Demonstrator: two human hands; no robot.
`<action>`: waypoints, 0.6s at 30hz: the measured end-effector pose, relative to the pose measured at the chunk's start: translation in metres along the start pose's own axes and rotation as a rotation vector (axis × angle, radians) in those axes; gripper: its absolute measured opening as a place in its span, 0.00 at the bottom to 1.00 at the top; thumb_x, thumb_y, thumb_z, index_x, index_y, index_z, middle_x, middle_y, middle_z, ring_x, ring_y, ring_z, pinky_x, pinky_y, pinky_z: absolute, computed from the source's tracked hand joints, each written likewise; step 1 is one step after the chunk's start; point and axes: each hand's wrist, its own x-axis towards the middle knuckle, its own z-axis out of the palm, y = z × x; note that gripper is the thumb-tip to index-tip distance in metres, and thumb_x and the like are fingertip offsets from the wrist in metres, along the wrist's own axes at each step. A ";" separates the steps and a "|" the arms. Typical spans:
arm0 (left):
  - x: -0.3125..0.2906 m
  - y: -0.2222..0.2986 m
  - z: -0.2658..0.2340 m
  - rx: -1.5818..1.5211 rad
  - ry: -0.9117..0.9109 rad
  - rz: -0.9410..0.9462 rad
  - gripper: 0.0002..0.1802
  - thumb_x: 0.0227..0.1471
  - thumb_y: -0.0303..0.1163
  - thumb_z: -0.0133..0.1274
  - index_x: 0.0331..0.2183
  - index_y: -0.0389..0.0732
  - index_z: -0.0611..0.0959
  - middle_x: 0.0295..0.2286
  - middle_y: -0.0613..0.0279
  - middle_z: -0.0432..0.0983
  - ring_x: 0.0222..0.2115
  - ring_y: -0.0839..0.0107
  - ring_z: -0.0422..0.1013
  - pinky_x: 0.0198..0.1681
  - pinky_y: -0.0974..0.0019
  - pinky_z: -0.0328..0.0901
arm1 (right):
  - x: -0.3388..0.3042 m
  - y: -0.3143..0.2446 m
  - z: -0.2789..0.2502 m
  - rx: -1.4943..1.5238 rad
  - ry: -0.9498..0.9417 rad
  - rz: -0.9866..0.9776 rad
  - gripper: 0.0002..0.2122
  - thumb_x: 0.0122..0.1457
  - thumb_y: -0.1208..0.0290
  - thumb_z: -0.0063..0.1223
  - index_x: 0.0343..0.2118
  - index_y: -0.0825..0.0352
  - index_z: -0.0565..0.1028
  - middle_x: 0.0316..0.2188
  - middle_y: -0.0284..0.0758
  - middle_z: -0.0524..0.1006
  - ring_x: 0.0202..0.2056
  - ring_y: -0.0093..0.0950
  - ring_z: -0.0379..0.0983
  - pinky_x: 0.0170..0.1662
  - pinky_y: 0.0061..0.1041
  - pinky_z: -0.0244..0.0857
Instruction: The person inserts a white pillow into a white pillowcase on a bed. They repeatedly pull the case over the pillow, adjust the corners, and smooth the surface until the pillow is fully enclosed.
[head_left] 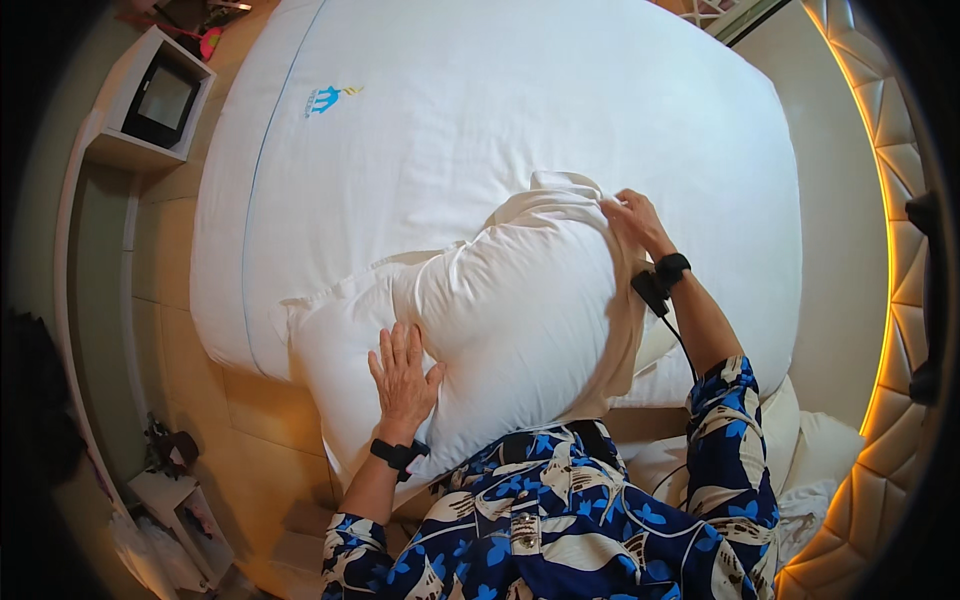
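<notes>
Left hand [403, 383] spread flat on the pillow [520, 320], right hand [638, 222] pinching edge cloth [562, 196], we should tug evenly.

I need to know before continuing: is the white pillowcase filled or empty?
Filled: the white pillowcase bulges plumply between the left hand and the right hand.

Pillow [520, 310], matt creased cloth; bed sheet [550, 100], smoother matt cloth — wall padding [902, 255], on my remote feed, glossy and leather-like.
</notes>
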 end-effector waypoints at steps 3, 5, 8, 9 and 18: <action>-0.006 0.003 0.008 0.011 0.010 0.003 0.38 0.49 0.43 0.49 0.58 0.38 0.58 0.60 0.49 0.46 0.61 0.51 0.40 0.59 0.41 0.35 | 0.014 -0.041 0.006 0.010 -0.126 -0.009 0.24 0.47 0.47 0.54 0.28 0.71 0.76 0.27 0.43 0.77 0.31 0.37 0.73 0.36 0.30 0.65; -0.008 0.008 0.013 0.003 0.026 0.012 0.38 0.49 0.42 0.49 0.58 0.37 0.58 0.60 0.48 0.46 0.61 0.51 0.40 0.59 0.41 0.35 | 0.025 -0.064 0.019 -0.224 -0.226 -0.018 0.25 0.45 0.46 0.54 0.31 0.70 0.78 0.30 0.44 0.78 0.36 0.39 0.73 0.39 0.31 0.66; -0.014 0.008 0.020 -0.003 0.034 -0.006 0.37 0.49 0.40 0.48 0.58 0.35 0.58 0.60 0.46 0.45 0.61 0.51 0.40 0.59 0.42 0.34 | 0.027 -0.108 0.052 -0.535 -0.331 -0.065 0.24 0.45 0.46 0.54 0.30 0.68 0.79 0.33 0.43 0.78 0.39 0.39 0.73 0.41 0.32 0.66; -0.016 0.007 0.022 -0.006 0.037 -0.010 0.37 0.49 0.40 0.48 0.58 0.35 0.58 0.60 0.46 0.45 0.61 0.51 0.40 0.59 0.42 0.34 | 0.025 -0.111 0.063 -0.525 -0.323 -0.153 0.21 0.47 0.50 0.53 0.30 0.67 0.79 0.32 0.43 0.78 0.38 0.40 0.74 0.41 0.32 0.66; -0.031 0.005 0.053 -0.056 0.156 0.058 0.35 0.49 0.39 0.45 0.57 0.38 0.59 0.60 0.47 0.46 0.61 0.50 0.40 0.59 0.43 0.34 | 0.054 0.073 0.025 -0.046 0.223 0.042 0.16 0.52 0.58 0.50 0.17 0.68 0.72 0.18 0.41 0.74 0.21 0.38 0.71 0.25 0.33 0.64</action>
